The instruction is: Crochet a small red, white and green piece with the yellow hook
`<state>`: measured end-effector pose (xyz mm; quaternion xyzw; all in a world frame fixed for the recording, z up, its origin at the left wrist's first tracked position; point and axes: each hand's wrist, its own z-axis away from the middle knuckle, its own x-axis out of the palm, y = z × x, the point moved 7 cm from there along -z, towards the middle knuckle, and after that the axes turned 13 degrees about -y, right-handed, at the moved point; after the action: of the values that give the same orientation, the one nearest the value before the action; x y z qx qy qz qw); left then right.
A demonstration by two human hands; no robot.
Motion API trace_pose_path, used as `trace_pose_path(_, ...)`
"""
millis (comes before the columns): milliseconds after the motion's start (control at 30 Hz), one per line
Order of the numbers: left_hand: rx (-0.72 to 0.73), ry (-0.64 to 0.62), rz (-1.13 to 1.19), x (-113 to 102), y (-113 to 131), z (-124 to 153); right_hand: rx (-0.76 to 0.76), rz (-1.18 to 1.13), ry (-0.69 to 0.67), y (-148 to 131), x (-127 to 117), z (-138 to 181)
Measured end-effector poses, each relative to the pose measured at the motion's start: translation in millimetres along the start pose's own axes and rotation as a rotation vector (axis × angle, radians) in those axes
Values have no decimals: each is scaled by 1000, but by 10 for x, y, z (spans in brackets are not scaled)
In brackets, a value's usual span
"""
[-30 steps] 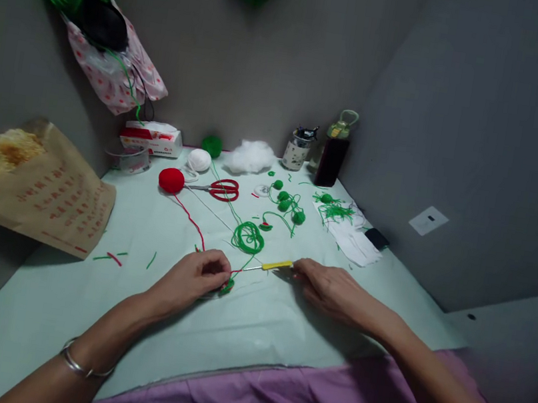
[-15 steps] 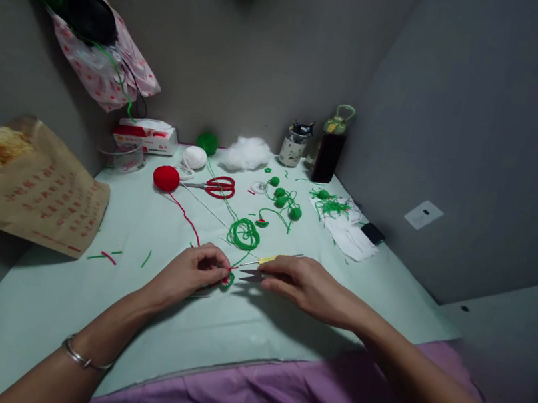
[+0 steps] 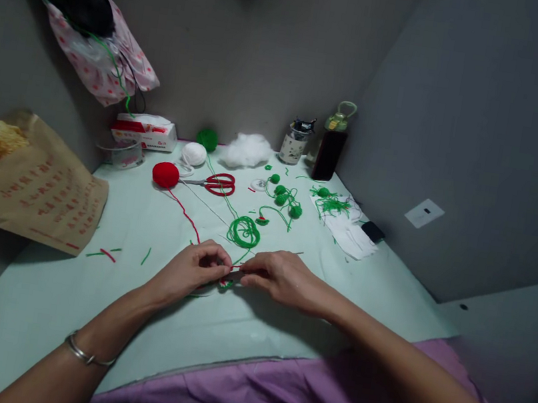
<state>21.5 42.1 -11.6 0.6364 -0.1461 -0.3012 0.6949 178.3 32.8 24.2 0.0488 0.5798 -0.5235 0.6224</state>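
Note:
My left hand is closed in a pinch on a small crocheted piece in green, white and red, partly hidden under the fingertips. A short red strand stretches from it to the fingertips of my right hand. That hand is closed round a crochet hook, whose thin rear end pokes out behind the knuckles; its handle is covered by the fingers. Red yarn runs from my left hand up to a red yarn ball. Just beyond both hands lies a coil of green yarn.
Red-handled scissors, a white yarn ball, stuffing and small green balls lie farther back. A paper bag stands left. A phone leans upright at the back right, near a printed cup.
My right hand has moved left, its fingertips now almost meeting my left hand. The hook's yellow handle and the dark pointed shapes below it no longer show. My left hand stays nearly still.

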Motion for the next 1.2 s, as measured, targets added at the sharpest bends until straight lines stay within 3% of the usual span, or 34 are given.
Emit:
trace_pose_path(133, 16, 21, -46, 4, 20, 8, 42, -23, 26, 1, 7, 11)
trace_pose_path(267, 44, 130, -138, -118, 24, 36, 14, -93, 23, 103, -21, 223)
trace_pose_path(367, 94, 266, -272, -290, 75, 109, 74, -168, 75, 385, -92, 538)
trace_pose_path(433, 140, 313, -385, -336, 143, 177, 195, -91, 133, 641, -130, 770)
trace_pose_path(500, 192, 263, -486, -254, 212, 228, 336, 78, 220, 867, -157, 976)
trace_pose_path(567, 251, 122, -558, -49, 257, 252, 365, 206, 298, 966, -131, 1092)
trace_pose_path(667, 296, -66, -630, 278, 243, 252, 212, 226, 393, 873, -21, 1097)
trace_pose_path(767, 266, -86, -643, 392, 168, 202, 79, 162, 402, 654, 77, 960)
trace_pose_path(867, 220, -38, -570, 330, 113, 155, -10, 210, 379, 416, 81, 736)
trace_pose_path(933, 183, 17, -474, 237, 94, 146, 33, 341, 312, 357, 73, 546)
trace_pose_path(1067, 94, 140, -186, 58, 59, 178, 58, 466, 225, 377, 42, 262)
trace_pose_path(1200, 24, 238, 196, -45, 29, 263, 57, 459, 229, 436, -6, 248)
